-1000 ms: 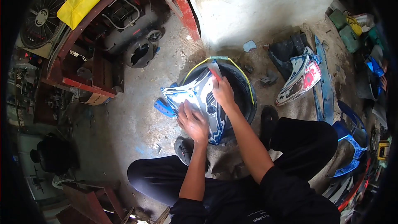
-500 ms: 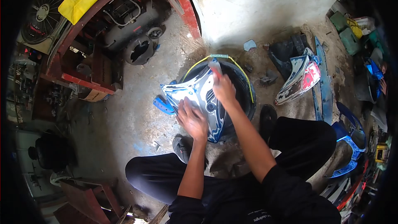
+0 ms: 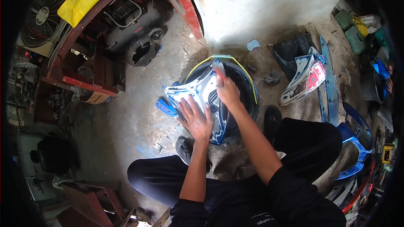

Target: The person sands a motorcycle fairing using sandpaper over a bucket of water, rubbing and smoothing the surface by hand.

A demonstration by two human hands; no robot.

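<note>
A motorcycle fairing panel, blue with worn white and grey patches, lies across a round black tub on the floor. My left hand rests flat on the panel's lower part, its fingers spread. Closed around a red-handled scraper, my right hand is at the panel's upper right edge. The scraper's flat grey blade points away from me, and its contact with the panel is too blurred to make out. A yellow cord handle arches over the tub.
Another sanded fairing piece and a long blue strip lie to the right. A blue frame-like part is farther down. A red metal bench stands at upper left, beside a white block. My shoe is near the tub.
My left hand's fingers have spread wider and lie flatter on the panel. The right hand and scraper stay in nearly the same place.
</note>
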